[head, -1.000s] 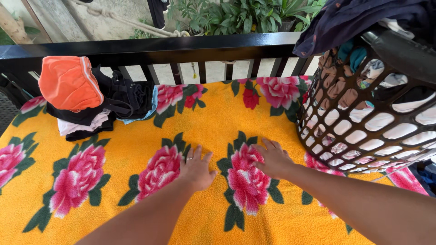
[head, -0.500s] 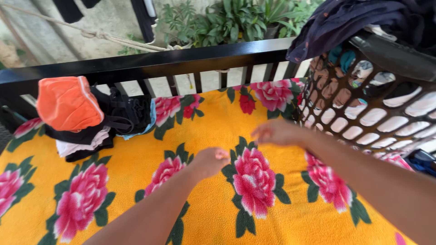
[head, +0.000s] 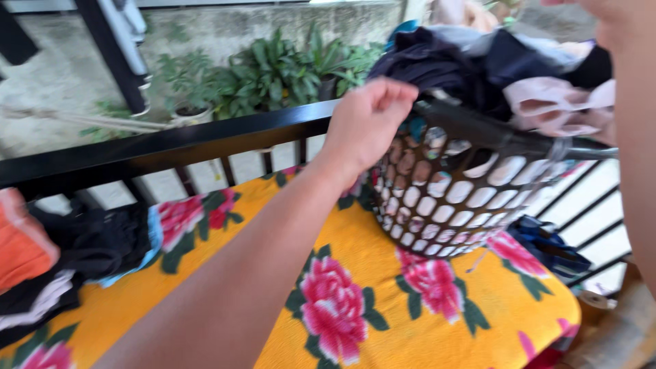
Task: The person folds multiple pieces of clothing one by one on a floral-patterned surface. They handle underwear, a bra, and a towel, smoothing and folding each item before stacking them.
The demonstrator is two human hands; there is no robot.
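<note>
Far left of frame: folded clothes pile (head: 41, 266), orange and black, on the flowered yellow blanket (head: 383, 342). Centre: left hand (head: 365, 123) raised, fingers curled at the rim of the dark laundry basket (head: 465, 191), touching a dark garment (head: 424, 65) on top; whether it grips the cloth I cannot tell. Upper right: right hand (head: 618, 24) mostly out of frame, state unclear. Step reads as picking from the basket; a firm pinch on one garment is needed.

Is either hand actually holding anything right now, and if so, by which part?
The left hand is closed at the near edge of the clothes heaped in the laundry basket; a real grip cannot be told. The right hand is mostly out of frame.
</note>
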